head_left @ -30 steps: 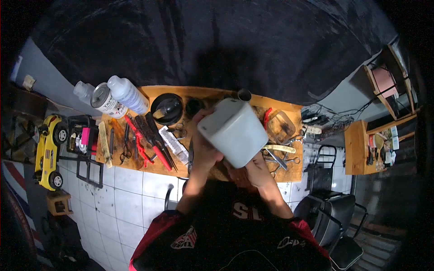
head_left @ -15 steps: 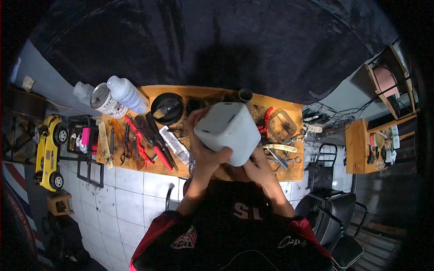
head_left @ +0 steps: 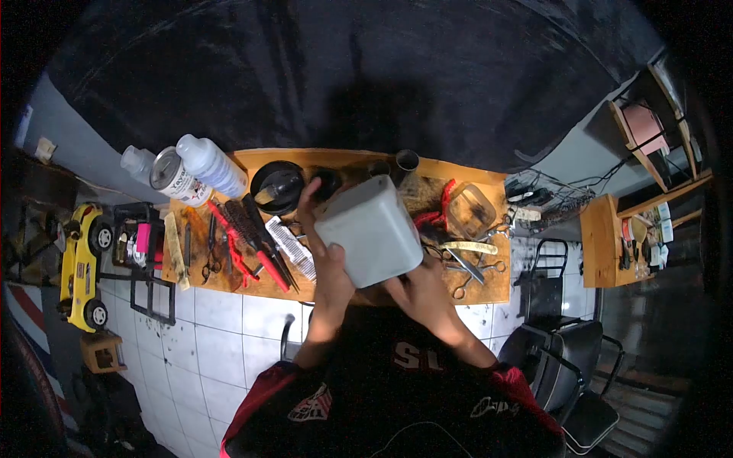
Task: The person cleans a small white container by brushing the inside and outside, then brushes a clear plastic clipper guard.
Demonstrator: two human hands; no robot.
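A pale grey-white box with rounded corners (head_left: 368,233) is held up, tilted, above the wooden table (head_left: 489,288). My left hand (head_left: 330,263) supports its left side, thumb against the surface and a finger extended upward. At the lower right corner, my right hand (head_left: 424,294) grips the box, its fingertips partly hidden behind it. Left of the box lie a white comb (head_left: 290,246), round brushes (head_left: 243,221) and a black bowl (head_left: 276,187). To the right are scissors (head_left: 467,267) and a clear container (head_left: 471,211).
Bottles (head_left: 214,164) and a can (head_left: 177,177) stand at the table's back left. A yellow toy car (head_left: 81,267) is at far left. Black chairs (head_left: 569,362) stand at right, near a wooden shelf (head_left: 599,244). A dark cloth (head_left: 458,76) hangs behind the table.
The box has moved slightly left and turned, showing a broader flat side. My left thumb has shifted left and a finger has lifted; my right hand has moved slightly left.
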